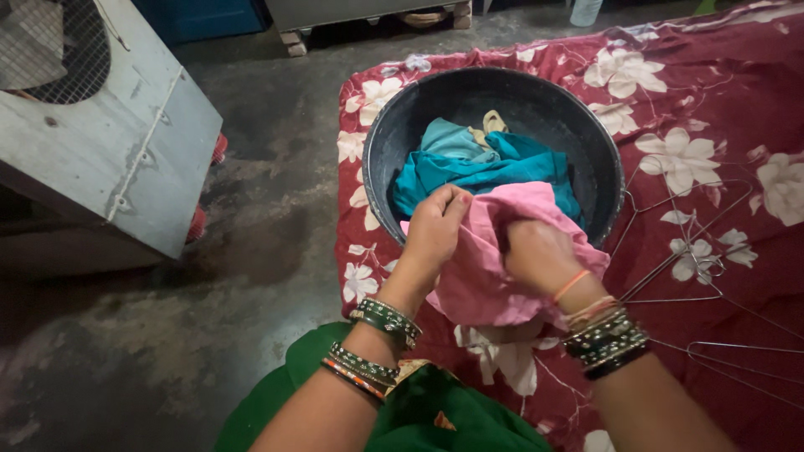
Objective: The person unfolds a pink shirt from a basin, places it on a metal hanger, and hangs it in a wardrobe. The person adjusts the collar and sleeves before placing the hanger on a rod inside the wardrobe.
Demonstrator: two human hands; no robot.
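Gripping a pink cloth (pixel 494 259) with both hands, the person holds it just at the near rim of a dark round basin (pixel 394 142), at about 6 o'clock of it. The left hand (pixel 434 230) has its fingers (pixel 452 201) closed tight on the upper edge of the cloth. The right hand (pixel 540 255) is curled shut inside the folds, and its fingertips are hidden by the cloth. Inside the basin lie teal clothes (pixel 481 163) with a small beige piece at 12 o'clock. The basin stands on a red sheet with white flowers (pixel 712 109) on the floor. Wire hangers (pixel 695 251) lie on the sheet at 3 o'clock of the hands. A grey metal box (pixel 126 142) stands at 9 o'clock, well apart.
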